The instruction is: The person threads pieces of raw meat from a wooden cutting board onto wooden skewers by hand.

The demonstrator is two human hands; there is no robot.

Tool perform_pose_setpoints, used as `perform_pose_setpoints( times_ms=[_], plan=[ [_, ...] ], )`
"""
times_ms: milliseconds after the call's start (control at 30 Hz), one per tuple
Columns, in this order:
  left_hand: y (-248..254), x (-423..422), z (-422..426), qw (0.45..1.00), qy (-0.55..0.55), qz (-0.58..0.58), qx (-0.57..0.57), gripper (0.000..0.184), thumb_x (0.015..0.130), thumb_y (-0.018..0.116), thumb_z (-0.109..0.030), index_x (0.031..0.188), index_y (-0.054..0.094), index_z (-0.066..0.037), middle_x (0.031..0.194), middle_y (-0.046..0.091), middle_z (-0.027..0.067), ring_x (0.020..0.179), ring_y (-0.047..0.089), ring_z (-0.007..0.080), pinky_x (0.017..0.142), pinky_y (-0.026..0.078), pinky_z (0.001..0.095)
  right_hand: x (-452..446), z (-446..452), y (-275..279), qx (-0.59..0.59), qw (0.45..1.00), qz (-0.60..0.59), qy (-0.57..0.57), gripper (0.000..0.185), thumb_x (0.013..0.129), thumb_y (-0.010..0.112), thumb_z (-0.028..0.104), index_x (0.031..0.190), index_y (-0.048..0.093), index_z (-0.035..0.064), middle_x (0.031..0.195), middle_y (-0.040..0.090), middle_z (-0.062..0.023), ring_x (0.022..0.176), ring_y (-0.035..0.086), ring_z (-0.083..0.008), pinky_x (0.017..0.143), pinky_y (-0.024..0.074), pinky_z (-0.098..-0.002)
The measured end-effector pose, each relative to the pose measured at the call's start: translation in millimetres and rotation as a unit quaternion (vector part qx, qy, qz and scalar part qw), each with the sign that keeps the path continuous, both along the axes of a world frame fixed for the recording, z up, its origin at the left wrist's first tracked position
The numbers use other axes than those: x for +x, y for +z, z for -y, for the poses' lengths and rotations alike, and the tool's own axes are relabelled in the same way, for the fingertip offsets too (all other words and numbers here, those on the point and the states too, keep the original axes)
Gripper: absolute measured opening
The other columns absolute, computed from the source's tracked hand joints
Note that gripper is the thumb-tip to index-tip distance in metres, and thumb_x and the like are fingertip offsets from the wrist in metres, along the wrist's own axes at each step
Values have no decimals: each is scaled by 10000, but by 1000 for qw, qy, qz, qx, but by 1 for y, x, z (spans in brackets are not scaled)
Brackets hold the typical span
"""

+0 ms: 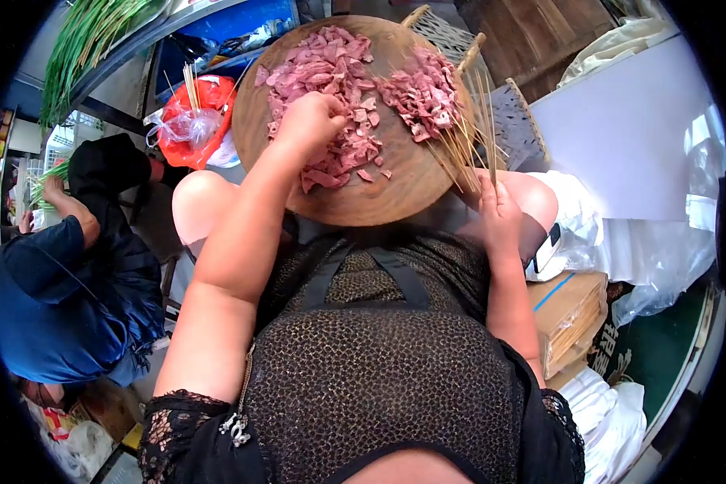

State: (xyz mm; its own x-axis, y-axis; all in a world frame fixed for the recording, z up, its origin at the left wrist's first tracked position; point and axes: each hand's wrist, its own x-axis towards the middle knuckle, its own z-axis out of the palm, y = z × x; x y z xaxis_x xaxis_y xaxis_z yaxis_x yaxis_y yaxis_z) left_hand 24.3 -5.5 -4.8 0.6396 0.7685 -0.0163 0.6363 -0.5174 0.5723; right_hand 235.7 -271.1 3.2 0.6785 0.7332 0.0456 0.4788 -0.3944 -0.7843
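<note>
A round wooden board [411,189] rests before my knees, with a heap of sliced raw meat [319,60] on its left side. My left hand [310,125] is over this heap, its fingers curled together; whatever is between the fingertips is hidden. On the board's right lies a pile of meat threaded on skewers [421,93], their bare ends pointing toward me. My right hand [500,214], beside the board's right edge, is closed around several thin bamboo skewers [490,137] that stick up from the fist.
A red plastic bag [198,133] with skewers standing in it is left of the board. Another person in dark blue [73,274] sits at the left, with a hand near green stalks. Cardboard [573,315] and a white panel [621,137] are at the right.
</note>
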Motion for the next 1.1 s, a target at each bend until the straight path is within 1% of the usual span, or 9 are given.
perform_pose_setpoints(
  times_ms=[33, 67, 133, 167, 233, 267, 367, 600, 1100],
  plan=[
    [-1, -2, -1, 991, 34, 100, -87, 191, 723, 639, -149, 895, 673, -74, 786, 662, 106, 734, 634, 223, 688, 492, 316, -9, -3, 14, 11, 995, -102, 6, 279, 921, 475, 259, 998, 588, 17, 604, 481, 1, 576, 453, -68, 527, 383, -226],
    [0, -3, -2, 958, 57, 194, -202, 165, 776, 626, -129, 907, 660, -34, 785, 657, 68, 735, 629, 170, 661, 485, 255, -14, -7, 16, 12, 994, -104, 5, 279, 921, 475, 259, 998, 588, 17, 604, 481, 1, 576, 453, -68, 527, 383, -226],
    [0, -6, -8, 870, 92, 308, -372, 199, 844, 562, -92, 1012, 598, 8, 883, 636, 82, 779, 628, 180, 687, 507, 255, -24, -17, 18, 48, 980, -175, 84, 252, 922, 468, 244, 917, 560, 9, 600, 470, 9, 565, 438, -65, 512, 358, -209],
    [1, -7, -9, 872, 92, 307, -370, 199, 844, 562, -92, 1012, 598, 8, 883, 636, 82, 779, 628, 180, 687, 507, 255, -31, -24, 20, 41, 976, -187, 102, 240, 916, 471, 228, 846, 539, 9, 608, 477, 5, 569, 444, -67, 524, 362, -206],
    [1, -10, -9, 764, 109, 420, -477, 312, 883, 503, -76, 1176, 484, 30, 1049, 594, 136, 898, 611, 219, 778, 523, 302, -40, -36, 20, 18, 961, -230, 154, 218, 895, 504, 208, 893, 563, -2, 656, 498, -3, 608, 454, -66, 564, 379, -209],
    [0, -11, -8, 765, 109, 419, -476, 312, 883, 503, -76, 1176, 484, 30, 1049, 594, 136, 898, 611, 219, 778, 523, 302, -43, -42, 18, -5, 952, -257, 167, 211, 886, 518, 199, 912, 571, -4, 677, 510, -9, 629, 460, -63, 580, 387, -211],
    [0, -13, -11, 670, 91, 514, -528, 277, 912, 433, -82, 1153, 463, 52, 1107, 554, 174, 1022, 570, 246, 861, 501, 329, -55, -56, 9, -53, 938, -294, 175, 201, 866, 547, 164, 954, 580, -14, 734, 537, -2, 674, 472, -58, 618, 400, -212],
    [8, -14, -9, 655, 109, 553, -504, 246, 927, 423, -123, 1115, 481, 26, 1107, 558, 170, 1019, 572, 260, 874, 490, 353, -78, -60, 13, 46, 913, -385, 123, 176, 848, 561, 99, 991, 579, -2, 795, 557, 33, 668, 469, -29, 600, 388, -173],
    [11, -13, -7, 677, 98, 521, -511, 258, 907, 484, -135, 1112, 503, 20, 1059, 593, 148, 963, 603, 238, 823, 518, 334, -70, -57, 11, 35, 943, -302, 137, 151, 835, 559, 70, 964, 601, 4, 736, 539, 43, 643, 455, -27, 599, 394, -176]
  ],
)
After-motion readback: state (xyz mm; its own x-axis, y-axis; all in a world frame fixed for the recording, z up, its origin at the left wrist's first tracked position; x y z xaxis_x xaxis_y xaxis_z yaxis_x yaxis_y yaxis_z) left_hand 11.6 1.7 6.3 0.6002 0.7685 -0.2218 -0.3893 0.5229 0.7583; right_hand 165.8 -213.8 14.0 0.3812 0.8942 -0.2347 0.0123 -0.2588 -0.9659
